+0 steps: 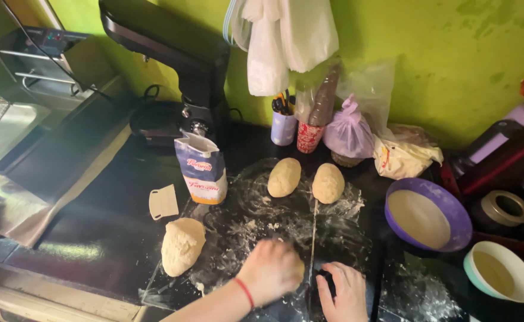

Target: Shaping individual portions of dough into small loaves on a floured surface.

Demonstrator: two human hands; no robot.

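Hands at near edge of floured dark surface (pixel 95 238). Left hand (pixel 272 270), red band at wrist, curled shut over a dough piece (pixel 298 272), only a sliver of it visible at the right side. Right hand (pixel 344 292) just beside, flat, fingers spread, nothing visibly held. Between both, a long thin blade (pixel 313 232) pointing far. Further away, two oval dough loaves (pixel 305 179) side by side. To the left, bigger dough lump (pixel 182 244), pale scraper (pixel 163 201), flour bag (pixel 203 170). To the right, purple bowl (pixel 452 206).

lime green wall (pixel 452 53), dark glossy counter (pixel 89 238)
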